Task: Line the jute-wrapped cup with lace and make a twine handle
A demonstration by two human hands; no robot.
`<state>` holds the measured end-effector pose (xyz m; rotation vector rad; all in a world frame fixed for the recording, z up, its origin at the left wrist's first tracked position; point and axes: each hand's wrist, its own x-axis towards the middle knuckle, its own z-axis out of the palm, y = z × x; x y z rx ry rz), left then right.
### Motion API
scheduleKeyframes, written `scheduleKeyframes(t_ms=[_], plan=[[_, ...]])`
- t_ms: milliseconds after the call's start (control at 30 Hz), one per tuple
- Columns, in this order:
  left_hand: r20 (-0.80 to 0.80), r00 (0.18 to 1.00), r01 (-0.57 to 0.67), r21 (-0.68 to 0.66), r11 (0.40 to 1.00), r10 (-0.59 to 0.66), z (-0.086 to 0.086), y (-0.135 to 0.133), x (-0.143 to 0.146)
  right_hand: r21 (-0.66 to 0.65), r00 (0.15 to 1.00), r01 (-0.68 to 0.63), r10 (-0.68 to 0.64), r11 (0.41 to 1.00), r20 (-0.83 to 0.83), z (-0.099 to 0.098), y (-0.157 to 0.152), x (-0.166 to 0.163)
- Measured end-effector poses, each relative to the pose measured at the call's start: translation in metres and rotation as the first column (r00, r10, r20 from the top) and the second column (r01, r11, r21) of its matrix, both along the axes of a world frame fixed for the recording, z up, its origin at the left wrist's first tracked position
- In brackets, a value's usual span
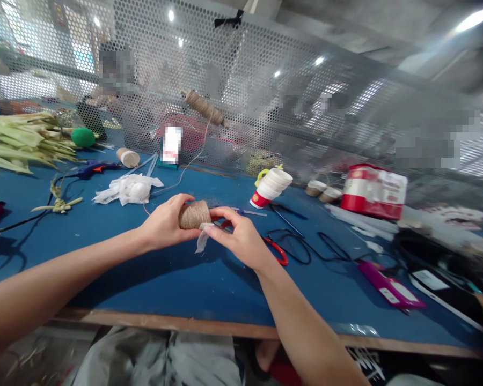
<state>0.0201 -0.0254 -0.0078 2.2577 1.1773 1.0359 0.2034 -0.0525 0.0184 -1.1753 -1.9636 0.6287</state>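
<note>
Near the middle of the table I hold a twine-wrapped cup [194, 215] sideways, a short brown cylinder covered in wound string. My left hand [165, 221] is wrapped round its left end, thumb below and fingers above. At its right end, my right hand [241, 236] is closed, with the thumb pressed on a thin white strip [202, 239] that hangs down. The right fingertips are partly hidden behind the cup. From a twine spool [204, 107] mounted on the mesh screen, a strand runs down towards my left hand.
Stacked paper cups [271, 187], red-handled scissors [277, 252] and black cables lie to the right, with a purple box [390, 285] and red-white package [373, 192] beyond. Leftward are crumpled white plastic [129, 188], a blue glue gun [94, 169], another wrapped cup [127, 157] and husks [20, 140].
</note>
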Motion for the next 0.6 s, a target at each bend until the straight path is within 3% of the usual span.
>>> scheduleKeyframes(t_ms=[100, 200, 267, 333, 433, 600], plan=[[0.021, 1.0, -0.015, -0.076, 0.997, 0.017, 0.003, 0.002, -0.001, 0.02, 0.982, 0.123, -0.118, 0.992, -0.148, 0.005, 0.008, 0.014], [0.041, 0.998, -0.033, -0.158, 0.987, 0.04, 0.007, 0.003, -0.001, 0.066, 0.945, 0.312, -0.303, 0.948, -0.124, 0.012, 0.025, 0.038], [0.047, 0.997, -0.043, -0.177, 0.983, 0.053, 0.008, 0.004, -0.002, 0.091, 0.897, 0.433, -0.439, 0.897, 0.051, 0.014, 0.04, 0.055], [0.053, 0.997, -0.048, -0.166, 0.985, 0.057, 0.009, 0.004, -0.002, 0.096, 0.736, 0.561, -0.549, 0.822, 0.396, 0.011, 0.056, 0.068], [0.054, 0.997, -0.041, -0.113, 0.993, 0.047, 0.009, 0.003, -0.003, -0.019, 0.691, 0.574, -0.471, 0.819, 0.548, -0.003, 0.074, 0.079], [0.055, 0.998, -0.019, -0.027, 0.999, 0.02, 0.01, 0.004, -0.005, -0.176, 0.733, 0.536, -0.351, 0.826, 0.583, -0.025, 0.082, 0.08]])
